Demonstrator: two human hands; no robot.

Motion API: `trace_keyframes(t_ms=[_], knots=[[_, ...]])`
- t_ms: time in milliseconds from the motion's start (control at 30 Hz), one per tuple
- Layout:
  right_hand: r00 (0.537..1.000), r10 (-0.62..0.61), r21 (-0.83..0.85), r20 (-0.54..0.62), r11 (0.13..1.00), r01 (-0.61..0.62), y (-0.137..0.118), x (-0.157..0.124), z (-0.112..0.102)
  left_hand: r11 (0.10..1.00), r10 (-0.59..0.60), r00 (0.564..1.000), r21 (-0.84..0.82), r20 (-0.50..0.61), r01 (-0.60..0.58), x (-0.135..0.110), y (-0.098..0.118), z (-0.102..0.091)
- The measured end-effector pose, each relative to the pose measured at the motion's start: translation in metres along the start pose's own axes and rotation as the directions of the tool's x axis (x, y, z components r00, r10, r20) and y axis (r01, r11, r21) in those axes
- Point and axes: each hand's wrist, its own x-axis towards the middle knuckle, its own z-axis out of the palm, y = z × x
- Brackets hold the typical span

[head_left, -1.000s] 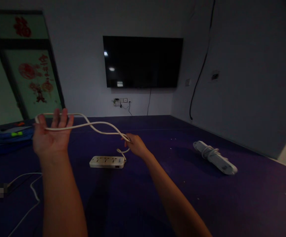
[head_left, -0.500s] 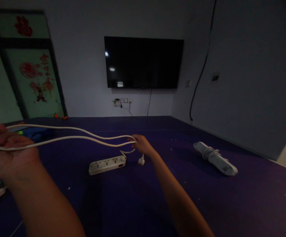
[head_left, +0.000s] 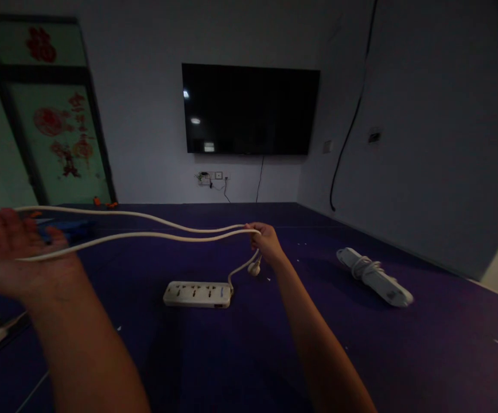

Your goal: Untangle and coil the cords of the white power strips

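White cord (head_left: 180, 238) in R hand (head_left: 268, 242)

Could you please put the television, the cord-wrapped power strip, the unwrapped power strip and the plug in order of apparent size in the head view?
1. Television
2. Cord-wrapped power strip and unwrapped power strip: too alike to rank, as they lie at different angles
3. Plug

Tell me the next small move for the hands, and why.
Probably bring the left hand toward the right hand to fold the off-white cord: its two strands stretch long between them, whereas the power strip at right has a wound cord around it.
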Motion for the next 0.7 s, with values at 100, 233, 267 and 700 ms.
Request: trace_keyframes(t_ms=[100,233,267,700], knots=[[1.0,0.03,0.048,0.007,0.998,-0.03,-0.006,-0.002,-0.006,0.998,0.047,0.997,-0.049,-0.057,-0.05,-0.012,0.001,0.005],[0.999,0.05,0.086,0.011,0.995,-0.051,-0.007,-0.002,-0.012,0.992,-0.004,1.0,-0.129,0.016,0.006,-0.025,0.006,0.021],[0.998,0.055,0.098,0.008,0.994,-0.055,-0.006,-0.002,-0.013,0.986,-0.026,0.999,-0.161,0.04,0.033,-0.027,0.006,0.025],[0.993,0.065,0.133,0.104,0.988,-0.078,-0.011,-0.009,-0.03,0.948,-0.137,0.972,-0.309,-0.191,0.073,-0.013,-0.017,0.036]])
